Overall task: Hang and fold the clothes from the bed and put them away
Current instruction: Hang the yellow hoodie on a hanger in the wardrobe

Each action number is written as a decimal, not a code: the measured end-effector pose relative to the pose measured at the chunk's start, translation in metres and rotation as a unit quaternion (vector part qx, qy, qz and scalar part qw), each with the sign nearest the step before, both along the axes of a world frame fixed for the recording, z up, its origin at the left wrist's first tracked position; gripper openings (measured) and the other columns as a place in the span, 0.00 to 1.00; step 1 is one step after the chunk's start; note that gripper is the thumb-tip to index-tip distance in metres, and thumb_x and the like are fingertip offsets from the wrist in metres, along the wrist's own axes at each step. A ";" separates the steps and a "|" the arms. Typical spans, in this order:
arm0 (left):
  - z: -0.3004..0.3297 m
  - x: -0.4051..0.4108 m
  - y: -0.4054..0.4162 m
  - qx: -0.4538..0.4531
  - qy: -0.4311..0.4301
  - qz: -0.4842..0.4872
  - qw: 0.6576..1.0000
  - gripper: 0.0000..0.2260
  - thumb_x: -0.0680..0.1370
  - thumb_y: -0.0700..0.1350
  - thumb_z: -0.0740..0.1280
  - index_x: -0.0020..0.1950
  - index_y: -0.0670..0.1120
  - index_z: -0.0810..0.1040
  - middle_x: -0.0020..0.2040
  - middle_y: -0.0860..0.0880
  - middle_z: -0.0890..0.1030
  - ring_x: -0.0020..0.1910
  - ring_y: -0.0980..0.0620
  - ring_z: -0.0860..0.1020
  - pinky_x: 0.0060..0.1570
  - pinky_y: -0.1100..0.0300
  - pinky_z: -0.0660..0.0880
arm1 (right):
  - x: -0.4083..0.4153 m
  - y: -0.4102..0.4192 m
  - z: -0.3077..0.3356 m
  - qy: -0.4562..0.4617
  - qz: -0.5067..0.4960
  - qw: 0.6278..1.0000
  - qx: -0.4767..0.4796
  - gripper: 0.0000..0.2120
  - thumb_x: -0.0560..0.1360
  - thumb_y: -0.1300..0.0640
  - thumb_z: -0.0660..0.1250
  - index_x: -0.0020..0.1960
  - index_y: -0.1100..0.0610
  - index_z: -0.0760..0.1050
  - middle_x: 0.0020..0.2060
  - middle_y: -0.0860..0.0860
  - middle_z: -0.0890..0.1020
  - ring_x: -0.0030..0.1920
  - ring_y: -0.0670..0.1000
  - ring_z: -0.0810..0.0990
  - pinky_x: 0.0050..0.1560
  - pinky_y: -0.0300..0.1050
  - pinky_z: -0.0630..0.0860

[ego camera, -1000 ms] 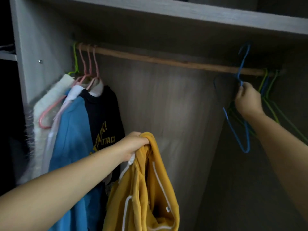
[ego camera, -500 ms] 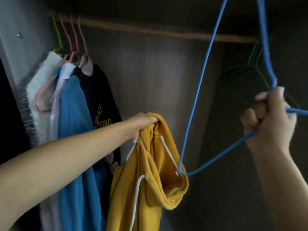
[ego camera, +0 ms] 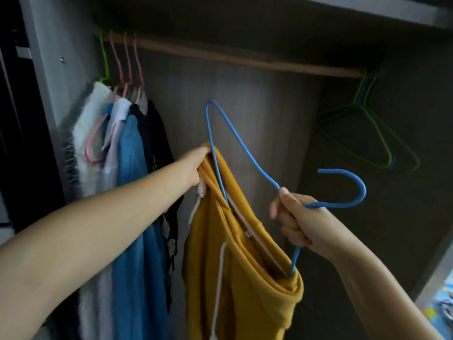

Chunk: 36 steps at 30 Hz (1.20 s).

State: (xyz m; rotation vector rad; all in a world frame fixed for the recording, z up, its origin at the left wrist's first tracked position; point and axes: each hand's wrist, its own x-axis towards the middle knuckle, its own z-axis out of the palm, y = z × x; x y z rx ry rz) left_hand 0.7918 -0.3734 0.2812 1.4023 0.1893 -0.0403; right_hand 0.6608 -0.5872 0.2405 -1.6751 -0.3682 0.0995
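My left hand (ego camera: pixel 196 165) grips the top of a yellow garment with white trim (ego camera: pixel 235 263) and holds it up inside the wardrobe. My right hand (ego camera: pixel 297 223) grips a blue wire hanger (ego camera: pixel 245 147) at its neck, hook pointing right. One hanger arm runs down into the garment's opening beside my left hand; the lower end enters the fabric below my right hand. The wooden rail (ego camera: pixel 245 58) crosses above.
Several garments, white, blue and black (ego camera: pixel 127 168), hang on pink and green hangers at the rail's left end. Empty green hangers (ego camera: pixel 370 133) hang at the right end. A shelf board (ego camera: pixel 367 8) sits above the rail. Colourful fabric shows at the lower right edge (ego camera: pixel 443 307).
My right hand took the blue hanger off the rail, brought it down and turned it sideways. Its arms have gone into the yellow garment that my left hand keeps holding up.
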 end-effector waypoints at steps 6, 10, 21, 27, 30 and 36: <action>-0.032 0.011 -0.008 -0.047 0.030 -0.022 0.998 0.11 0.78 0.50 0.64 0.38 0.47 0.73 0.40 0.45 0.77 0.39 0.47 0.77 0.41 0.55 0.76 | -0.016 -0.016 0.009 0.071 0.010 0.992 -0.100 0.22 0.75 0.40 0.55 0.35 0.55 0.75 0.23 0.47 0.62 0.22 0.45 0.58 0.20 0.34 0.59; -0.029 0.011 -0.010 -0.055 0.051 -0.057 0.996 0.12 0.79 0.48 0.59 0.36 0.47 0.69 0.34 0.46 0.74 0.33 0.48 0.74 0.32 0.60 0.69 | -0.030 -0.022 0.001 0.079 -0.012 0.990 -0.115 0.22 0.75 0.40 0.54 0.33 0.53 0.75 0.24 0.49 0.62 0.23 0.46 0.58 0.20 0.35 0.59; -0.031 0.018 -0.040 0.354 -0.213 -0.012 0.911 0.05 0.71 0.41 0.66 0.41 0.40 0.76 0.44 0.38 0.80 0.47 0.41 0.80 0.43 0.52 0.74 | -0.029 -0.029 -0.022 0.231 -0.084 0.929 -0.277 0.23 0.82 0.43 0.50 0.38 0.56 0.72 0.23 0.47 0.64 0.21 0.45 0.60 0.20 0.36 0.59; -0.049 0.002 -0.072 0.511 -0.214 -0.174 0.814 0.02 0.71 0.42 0.65 0.42 0.46 0.72 0.45 0.44 0.79 0.50 0.42 0.78 0.39 0.57 0.71 | 0.009 -0.016 0.012 0.252 -0.094 0.963 -0.031 0.14 0.79 0.61 0.61 0.35 0.58 0.74 0.23 0.47 0.62 0.19 0.43 0.58 0.16 0.33 0.55; -0.055 0.016 -0.047 0.547 -0.167 -0.103 0.814 0.11 0.76 0.42 0.62 0.57 0.41 0.73 0.57 0.41 0.78 0.56 0.41 0.76 0.50 0.56 0.72 | 0.026 -0.003 0.031 0.272 -0.095 0.955 0.063 0.08 0.79 0.65 0.58 0.43 0.62 0.74 0.23 0.47 0.62 0.20 0.42 0.59 0.17 0.32 0.56; -0.054 -0.015 0.001 0.508 -0.201 -0.095 0.832 0.30 0.79 0.50 0.65 0.76 0.42 0.57 0.73 0.41 0.62 0.73 0.42 0.60 0.71 0.54 0.59 | 0.064 0.052 0.059 0.279 -0.063 0.950 0.128 0.06 0.80 0.66 0.54 0.49 0.64 0.69 0.27 0.53 0.70 0.26 0.46 0.70 0.21 0.35 0.71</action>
